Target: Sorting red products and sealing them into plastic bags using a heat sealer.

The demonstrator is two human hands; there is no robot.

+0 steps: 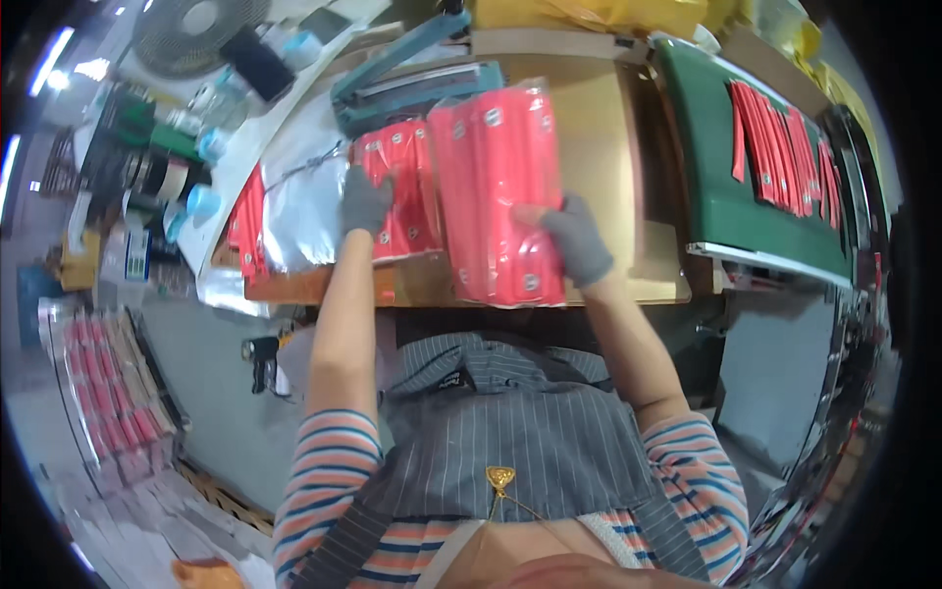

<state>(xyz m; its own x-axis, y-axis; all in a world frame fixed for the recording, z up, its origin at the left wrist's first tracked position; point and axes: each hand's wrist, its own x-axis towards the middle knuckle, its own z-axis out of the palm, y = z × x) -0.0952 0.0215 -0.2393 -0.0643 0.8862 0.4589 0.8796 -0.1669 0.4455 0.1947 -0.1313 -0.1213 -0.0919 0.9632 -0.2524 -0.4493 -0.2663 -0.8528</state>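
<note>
Red strip pack (498,187) first: in the head view it's over the tan cardboard (601,137), long, ribbed, in shiny clear plastic. We've got its right edge clamped in our grey-gloved right hand (579,240), thumb on top. Our left hand (365,200), also gloved, is at the smaller red bundle (412,191); we can't tell if its fingers are gripping. Teal long-armed device (353,114) sits behind.

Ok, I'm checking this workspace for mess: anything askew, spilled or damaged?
I see no clear spill or damage. On the green surface, the leftmost red strip looks slightly askew, its lower end splayed from its neighbours.
</note>
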